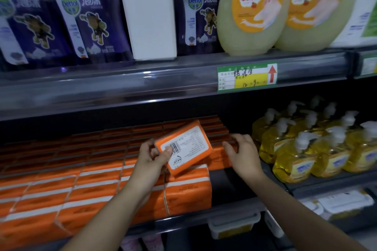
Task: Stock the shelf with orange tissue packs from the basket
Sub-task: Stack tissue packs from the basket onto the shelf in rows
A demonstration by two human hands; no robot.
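Note:
My left hand (152,157) grips an orange tissue pack (187,144) with its white barcode label facing me, tilted above the stacked orange packs (85,185) on the lower shelf. My right hand (242,154) reaches in at the right end of the stack, fingers curled on a shelved orange pack (219,156) behind the held one. The stack fills the shelf from the left edge to the middle, in several layers. The basket is not in view.
Yellow pump bottles (306,149) stand right of the tissue stack. The upper shelf rail (163,83) with a green price tag (246,76) hangs just above. Purple Dettol packs (91,20), a white box (149,12) and large yellow bottles (253,8) sit above.

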